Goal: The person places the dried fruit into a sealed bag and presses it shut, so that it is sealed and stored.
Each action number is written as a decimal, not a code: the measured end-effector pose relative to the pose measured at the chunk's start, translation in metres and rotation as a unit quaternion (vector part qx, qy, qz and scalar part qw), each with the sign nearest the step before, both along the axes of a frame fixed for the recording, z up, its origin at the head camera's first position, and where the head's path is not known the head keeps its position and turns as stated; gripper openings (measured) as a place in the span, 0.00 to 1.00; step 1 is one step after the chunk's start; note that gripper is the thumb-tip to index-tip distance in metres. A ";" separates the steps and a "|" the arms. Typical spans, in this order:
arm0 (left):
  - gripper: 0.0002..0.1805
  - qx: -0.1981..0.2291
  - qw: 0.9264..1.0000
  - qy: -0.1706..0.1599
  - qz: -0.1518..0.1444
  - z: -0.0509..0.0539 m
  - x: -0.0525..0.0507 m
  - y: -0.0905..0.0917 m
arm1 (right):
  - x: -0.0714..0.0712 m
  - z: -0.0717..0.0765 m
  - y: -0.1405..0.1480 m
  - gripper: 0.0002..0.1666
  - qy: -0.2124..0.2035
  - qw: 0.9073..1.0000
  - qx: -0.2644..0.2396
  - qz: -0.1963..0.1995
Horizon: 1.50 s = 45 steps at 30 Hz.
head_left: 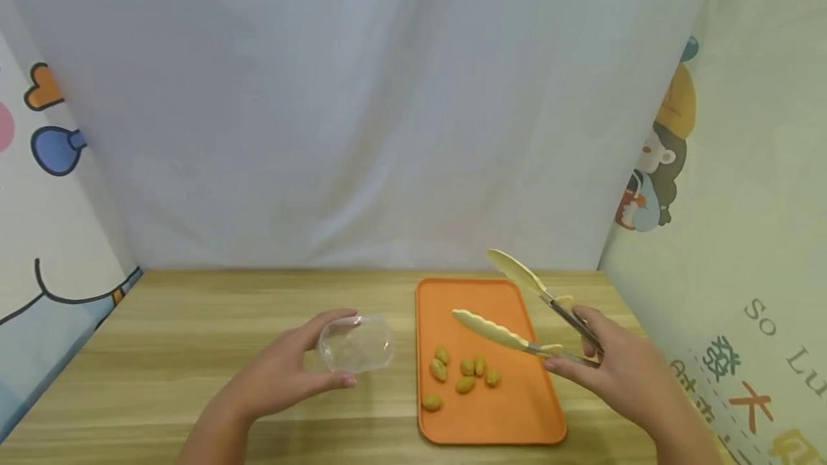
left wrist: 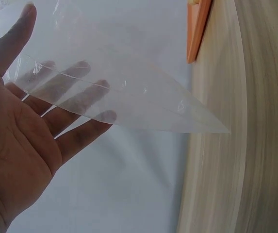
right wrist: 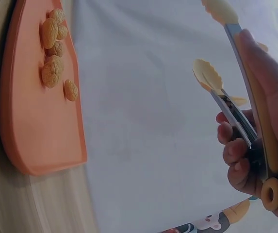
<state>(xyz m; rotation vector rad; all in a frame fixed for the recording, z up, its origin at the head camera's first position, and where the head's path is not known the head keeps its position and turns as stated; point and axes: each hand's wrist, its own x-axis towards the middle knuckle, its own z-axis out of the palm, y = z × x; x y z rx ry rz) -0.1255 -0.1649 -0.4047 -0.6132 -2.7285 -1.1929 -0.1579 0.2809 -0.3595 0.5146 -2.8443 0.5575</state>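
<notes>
My left hand (head_left: 293,364) curves around a clear plastic bag (head_left: 357,345), thumb and fingers well apart, left of the orange tray (head_left: 517,418). In the left wrist view the fingers show through the bag (left wrist: 143,97), and one pointed corner juts out. Metal tongs with cream tips (head_left: 494,329) are gripped in my right hand (head_left: 629,372), arms spread and nothing between them. The tongs hover over the tray's right side. Several tan, wrinkled nuts (head_left: 466,384), walnut-like, lie on the tray's left and middle part, below the tongs.
Everything stands over a wooden tabletop (head_left: 213,321). A pale cloth (head_left: 291,106) hangs behind it. Printed panels (head_left: 762,163) flank it, with cartoon figures and lettering on the right one. The tray has a low raised rim.
</notes>
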 end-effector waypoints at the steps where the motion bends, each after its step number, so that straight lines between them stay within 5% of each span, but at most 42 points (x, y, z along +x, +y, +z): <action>1: 0.42 0.001 1.000 -0.001 -0.001 0.001 0.000 0.000 | 0.001 0.000 0.000 0.36 0.007 1.000 0.000 0.011; 7: 0.42 0.003 1.000 -0.011 0.004 0.003 0.001 0.002 | 0.006 0.003 -0.001 0.37 0.004 0.999 0.022 0.040; 23: 0.42 -0.002 1.000 -0.004 -0.004 0.001 0.001 0.001 | 0.014 0.001 -0.015 0.53 -0.086 0.991 0.087 0.062; 36: 0.43 0.002 1.000 -0.012 -0.008 0.001 0.002 0.002 | 0.021 -0.010 -0.031 0.44 -0.079 0.979 0.156 0.101; 45: 0.42 -0.009 1.000 -0.009 -0.010 0.001 0.002 0.003 | 0.021 -0.015 -0.035 0.29 -0.089 0.976 0.146 0.136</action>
